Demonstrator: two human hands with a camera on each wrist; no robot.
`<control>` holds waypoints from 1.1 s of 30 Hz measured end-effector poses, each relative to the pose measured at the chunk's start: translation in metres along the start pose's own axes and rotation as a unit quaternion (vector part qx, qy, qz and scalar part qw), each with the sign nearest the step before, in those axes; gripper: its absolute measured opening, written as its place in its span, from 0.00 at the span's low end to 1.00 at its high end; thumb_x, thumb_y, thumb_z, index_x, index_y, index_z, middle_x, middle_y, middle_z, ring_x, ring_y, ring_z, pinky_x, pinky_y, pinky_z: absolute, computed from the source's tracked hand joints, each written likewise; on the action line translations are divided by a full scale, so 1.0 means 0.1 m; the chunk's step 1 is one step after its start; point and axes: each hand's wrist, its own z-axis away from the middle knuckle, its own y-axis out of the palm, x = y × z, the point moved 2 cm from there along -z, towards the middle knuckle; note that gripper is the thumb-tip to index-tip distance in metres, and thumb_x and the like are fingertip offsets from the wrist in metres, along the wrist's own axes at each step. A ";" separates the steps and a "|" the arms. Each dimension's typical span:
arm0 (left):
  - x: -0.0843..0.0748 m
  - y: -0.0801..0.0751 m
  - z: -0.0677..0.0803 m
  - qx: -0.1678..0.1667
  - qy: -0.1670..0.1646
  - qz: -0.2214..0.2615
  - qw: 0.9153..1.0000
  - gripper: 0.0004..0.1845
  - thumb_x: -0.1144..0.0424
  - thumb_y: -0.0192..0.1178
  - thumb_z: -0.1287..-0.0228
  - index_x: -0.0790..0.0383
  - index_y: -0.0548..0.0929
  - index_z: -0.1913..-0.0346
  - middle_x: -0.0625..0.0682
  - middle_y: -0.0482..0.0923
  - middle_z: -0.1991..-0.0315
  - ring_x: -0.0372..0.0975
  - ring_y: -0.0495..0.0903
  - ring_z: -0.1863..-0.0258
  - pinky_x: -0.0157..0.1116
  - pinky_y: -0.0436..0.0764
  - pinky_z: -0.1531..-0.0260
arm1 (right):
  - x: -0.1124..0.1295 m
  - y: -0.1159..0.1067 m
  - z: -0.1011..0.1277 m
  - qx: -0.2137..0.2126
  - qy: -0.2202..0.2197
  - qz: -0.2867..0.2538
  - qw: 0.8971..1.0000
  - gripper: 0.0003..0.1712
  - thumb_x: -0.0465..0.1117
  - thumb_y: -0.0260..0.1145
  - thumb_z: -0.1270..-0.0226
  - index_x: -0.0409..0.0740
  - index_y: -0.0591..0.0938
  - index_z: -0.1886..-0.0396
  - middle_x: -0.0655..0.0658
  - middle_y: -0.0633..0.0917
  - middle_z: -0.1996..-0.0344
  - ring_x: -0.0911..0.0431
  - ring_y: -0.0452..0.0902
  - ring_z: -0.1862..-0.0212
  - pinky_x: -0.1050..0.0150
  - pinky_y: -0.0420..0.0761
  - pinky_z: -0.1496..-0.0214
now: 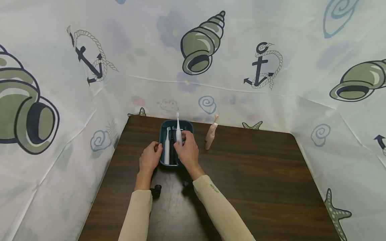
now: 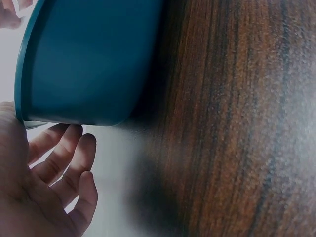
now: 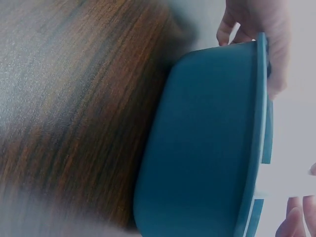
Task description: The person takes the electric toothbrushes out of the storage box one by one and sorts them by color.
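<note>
A dark blue plastic bin (image 1: pixel 162 162) stands on the table and holds a white electric toothbrush (image 1: pixel 167 147) and a black one (image 1: pixel 172 149). My right hand (image 1: pixel 189 150) grips another white electric toothbrush (image 1: pixel 178 129), its brush head pointing up and away over the bin. In the right wrist view this toothbrush's pale handle (image 3: pixel 281 180) crosses above the rim, fingertips (image 3: pixel 295 217) beside it. At the bin's left side, my left hand (image 1: pixel 149 156) holds the rim, thumb over the edge. Its fingers (image 2: pixel 66 160) lie against the outer wall in the left wrist view.
Right of the bin, a pale pink item shaped like an electric toothbrush (image 1: pixel 211 135) is on the dark wood table (image 1: pixel 256 177). A white curtain (image 1: pixel 144 50) printed with shells and anchors surrounds the table's back and sides.
</note>
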 end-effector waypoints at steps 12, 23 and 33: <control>0.01 -0.01 0.00 0.002 0.003 -0.001 1.000 0.26 0.42 0.48 0.15 0.55 0.80 0.32 0.54 0.86 0.46 0.51 0.84 0.53 0.57 0.79 0.51 | 0.05 -0.15 0.03 -0.031 -0.035 -0.040 0.998 0.27 0.40 0.70 0.27 0.49 0.76 0.32 0.40 0.83 0.43 0.43 0.87 0.50 0.49 0.85 0.56; 0.01 0.01 0.00 0.002 0.001 -0.001 1.000 0.25 0.42 0.48 0.15 0.54 0.80 0.33 0.54 0.86 0.47 0.51 0.84 0.54 0.55 0.79 0.52 | 0.03 -0.28 0.14 -0.062 -0.046 -0.058 0.995 0.26 0.40 0.71 0.27 0.50 0.76 0.32 0.47 0.82 0.43 0.52 0.83 0.50 0.55 0.85 0.57; 0.02 0.03 0.00 0.006 -0.007 0.014 1.000 0.26 0.39 0.46 0.15 0.52 0.80 0.33 0.53 0.84 0.48 0.50 0.81 0.57 0.49 0.75 0.58 | -0.01 -0.37 0.21 -0.084 -0.075 -0.063 0.992 0.25 0.37 0.71 0.29 0.49 0.77 0.34 0.45 0.82 0.44 0.52 0.83 0.51 0.53 0.85 0.54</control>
